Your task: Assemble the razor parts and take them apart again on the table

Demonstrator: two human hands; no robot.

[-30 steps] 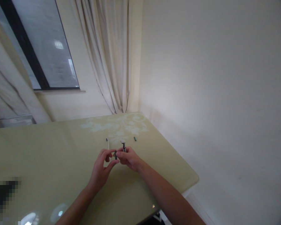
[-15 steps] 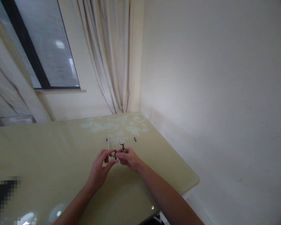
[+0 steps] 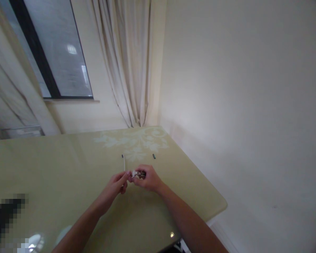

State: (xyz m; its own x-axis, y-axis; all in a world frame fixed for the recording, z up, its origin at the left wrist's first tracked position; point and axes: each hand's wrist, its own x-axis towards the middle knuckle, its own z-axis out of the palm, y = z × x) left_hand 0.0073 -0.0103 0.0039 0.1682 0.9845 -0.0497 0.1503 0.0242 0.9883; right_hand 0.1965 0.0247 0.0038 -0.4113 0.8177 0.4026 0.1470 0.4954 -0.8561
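head view: the right hand [image 3: 151, 181] grasps a small tool [image 3: 138, 174] between thumb and fingers, and the left hand [image 3: 117, 182] brings its bunched fingertips up to the tool's left end; whether those fingertips pinch it, or some tiny part, i cannot tell. the tool is held just over the surface [image 3: 189, 189], near its right side. for handling so small a thing well, i would let the right hand do the steadying, with a firm but light grip, and leave the finer work to the left fingertips, pressing along the tool rather than across it so that it does not twist or slip out. working low over the surface makes sense too, as a dropped part would not fall far. as for looks, the tool is short and lies nearly level, pale and silvery at the left, with darker parts toward the right palm; its finer shape is too small to make out. beyond the hands lie a thin white stick [image 3: 124, 163] with a dark far tip, its near end close to the left fingers, and, off to the right, a little dark piece [image 3: 154, 156].
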